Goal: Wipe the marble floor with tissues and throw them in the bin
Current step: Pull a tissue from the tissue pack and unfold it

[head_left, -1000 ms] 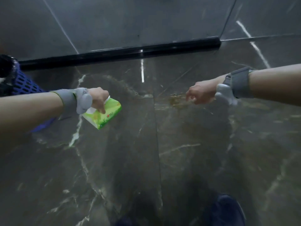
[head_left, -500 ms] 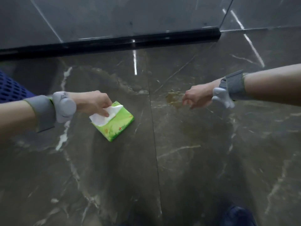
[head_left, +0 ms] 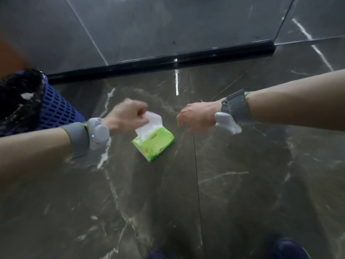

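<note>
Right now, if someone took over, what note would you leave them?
Left hand pinches a white tissue, half out of the green tissue pack lying on the marble floor.
Right hand hovers curled beside it; blurred, so its grip is unclear.
Blue bin stands at far left.
Done: tissue partly drawn. Left: wipe the floor, bin the tissue.

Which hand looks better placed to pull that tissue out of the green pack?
Left. The left hand pinches the white tissue sticking up from the green pack on the floor, so it likely only needs to lift. The right hand is curled to the pack's right, touching neither.
</note>
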`<state>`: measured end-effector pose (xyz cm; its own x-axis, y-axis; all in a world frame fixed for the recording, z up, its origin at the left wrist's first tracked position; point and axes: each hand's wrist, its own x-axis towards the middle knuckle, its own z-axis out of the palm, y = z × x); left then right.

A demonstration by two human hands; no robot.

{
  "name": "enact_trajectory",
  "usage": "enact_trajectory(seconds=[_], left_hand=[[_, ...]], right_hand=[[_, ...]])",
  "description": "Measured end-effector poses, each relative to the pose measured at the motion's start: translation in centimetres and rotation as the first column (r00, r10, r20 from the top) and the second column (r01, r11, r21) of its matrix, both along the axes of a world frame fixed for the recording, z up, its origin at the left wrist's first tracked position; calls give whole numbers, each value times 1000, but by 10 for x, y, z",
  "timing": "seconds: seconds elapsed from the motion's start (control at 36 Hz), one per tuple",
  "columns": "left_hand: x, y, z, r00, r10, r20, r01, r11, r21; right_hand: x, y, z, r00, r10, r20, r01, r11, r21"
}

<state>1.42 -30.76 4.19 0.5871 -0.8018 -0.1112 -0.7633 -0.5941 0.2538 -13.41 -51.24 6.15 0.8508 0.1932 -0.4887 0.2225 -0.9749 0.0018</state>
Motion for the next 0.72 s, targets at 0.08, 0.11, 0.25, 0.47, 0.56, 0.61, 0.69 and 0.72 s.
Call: enact_trajectory(seconds=[0.08,0.11,0.25,0.47,0.56,0.61,0.69,0.72], left_hand=[[2,-13,36,979,106,176,-31,924,-382],[4,-16,41,979,136,154,-57,900,-433],[-29,-30,46,999,-32,31,42,903,-428],[-115,-55,40,910,-353,-217,237,872,-428],[-121,-57,35,891,-365,-271,251,892,-376],[-116,-55,33,880,-313,-358,194,924,-330],[-104,-50,28,856,-192,-480,63,961,-271],[-100,-47,27,849,-147,-507,13,966,-258]], right_hand=[[-9,-8,9,997,-63,39,59,994,97],[-12,-10,7,994,-86,69,77,989,127],[-38,-23,-4,970,-201,138,154,945,289],[-55,-20,-8,943,-226,244,97,889,448],[-61,-14,-3,941,-266,211,108,822,559],[-64,-16,-4,920,-385,70,256,727,638],[-64,-23,-8,887,-458,-57,393,687,611],[-64,-24,-9,883,-464,-63,406,691,598]])
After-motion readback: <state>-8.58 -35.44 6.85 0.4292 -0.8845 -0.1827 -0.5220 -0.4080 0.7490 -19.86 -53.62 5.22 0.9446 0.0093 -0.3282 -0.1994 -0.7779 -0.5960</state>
